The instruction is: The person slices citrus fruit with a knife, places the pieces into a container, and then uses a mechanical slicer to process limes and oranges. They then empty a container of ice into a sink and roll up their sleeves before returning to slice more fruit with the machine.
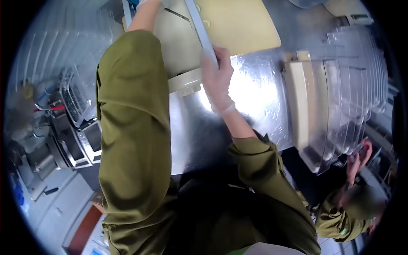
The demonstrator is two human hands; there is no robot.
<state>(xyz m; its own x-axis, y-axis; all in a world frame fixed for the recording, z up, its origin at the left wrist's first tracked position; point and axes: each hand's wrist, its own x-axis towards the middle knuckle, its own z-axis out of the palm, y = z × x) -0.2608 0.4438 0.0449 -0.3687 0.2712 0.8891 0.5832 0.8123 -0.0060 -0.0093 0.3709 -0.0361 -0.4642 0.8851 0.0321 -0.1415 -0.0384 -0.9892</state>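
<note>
A mandoline slicer (180, 46) with a cream bed, a slanted dark blade slot and grey-blue side rails lies at the top middle. My right hand (217, 78), in a clear glove, is closed round the near end of its right rail. At the top edge, by the slicer's left rail, only the gloved wrist part of my left hand (148, 3) shows; its fingers are out of sight. Something blue is beside it. Under and right of the slicer is a yellow cutting board (250, 25) with a few thin pale rings on it.
Metal worktop (259, 93) lies beneath, shining brightly. Clear plastic containers (348, 85) stand stacked on the right, beside cream boards (298, 102). Metal pans (70, 140) are at left. Another person's hand (361, 157) touches the containers' lower end.
</note>
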